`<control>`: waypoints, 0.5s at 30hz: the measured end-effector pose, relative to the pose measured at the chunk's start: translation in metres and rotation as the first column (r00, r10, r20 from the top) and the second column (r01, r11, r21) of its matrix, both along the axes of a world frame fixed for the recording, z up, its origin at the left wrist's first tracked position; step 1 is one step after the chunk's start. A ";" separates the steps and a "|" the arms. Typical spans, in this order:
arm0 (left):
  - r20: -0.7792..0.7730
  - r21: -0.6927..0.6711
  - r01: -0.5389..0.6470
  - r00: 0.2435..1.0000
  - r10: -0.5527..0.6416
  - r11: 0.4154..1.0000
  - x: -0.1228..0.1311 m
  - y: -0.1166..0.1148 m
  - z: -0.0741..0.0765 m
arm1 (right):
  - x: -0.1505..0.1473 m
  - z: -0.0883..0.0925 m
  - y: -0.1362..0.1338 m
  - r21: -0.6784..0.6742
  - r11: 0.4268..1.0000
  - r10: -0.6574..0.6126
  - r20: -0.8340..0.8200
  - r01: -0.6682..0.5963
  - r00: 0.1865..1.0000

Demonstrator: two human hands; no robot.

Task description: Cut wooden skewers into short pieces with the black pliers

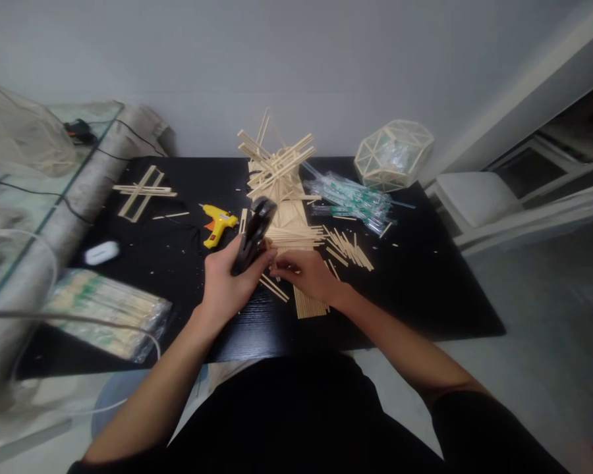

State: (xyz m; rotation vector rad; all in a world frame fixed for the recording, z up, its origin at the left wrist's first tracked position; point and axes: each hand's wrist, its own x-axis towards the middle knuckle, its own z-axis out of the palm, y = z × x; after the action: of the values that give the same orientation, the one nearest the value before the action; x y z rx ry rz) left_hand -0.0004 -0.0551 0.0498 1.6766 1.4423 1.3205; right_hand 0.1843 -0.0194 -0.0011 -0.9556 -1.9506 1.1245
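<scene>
A black bench (425,289) stands against a pale wall. Toward its left lies a yellow glue gun (218,222). Just right of it the left hand (225,280) is closed round a black cutter (254,234), whose long axis slants up and rightward, away from the person. The right hand (306,273) meets the tool's lower end, fingers drawn together. Whether they pinch a stick I cannot tell. Cut sticks (310,304) lie just under that hand, the nearer one to them, with the stick tower (277,168) behind.
</scene>
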 end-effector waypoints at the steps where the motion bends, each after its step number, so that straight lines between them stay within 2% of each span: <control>1: 0.000 -0.009 0.027 1.000 -0.027 1.000 0.000 -0.001 0.000 | 0.000 -0.002 0.000 0.011 1.000 0.002 0.013 -0.002 1.000; 4: 0.011 -0.028 0.067 0.998 -0.067 0.997 0.001 -0.001 -0.003 | 0.001 -0.004 0.000 0.046 0.999 0.012 0.031 -0.013 0.999; 8: 0.019 -0.050 0.057 0.998 -0.056 0.997 0.001 0.001 -0.007 | 0.000 -0.006 0.001 0.107 0.994 0.019 0.037 -0.023 0.999; 15: 0.018 -0.080 0.040 0.999 -0.039 0.996 -0.001 0.001 -0.008 | -0.001 -0.014 0.002 0.135 0.990 0.030 0.043 -0.035 0.999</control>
State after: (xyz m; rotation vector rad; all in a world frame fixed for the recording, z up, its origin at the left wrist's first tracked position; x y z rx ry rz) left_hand -0.0017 -0.0542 0.0419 1.6301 1.4269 1.2354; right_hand 0.1831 -0.0171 -0.0148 -0.8830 -2.0540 0.9826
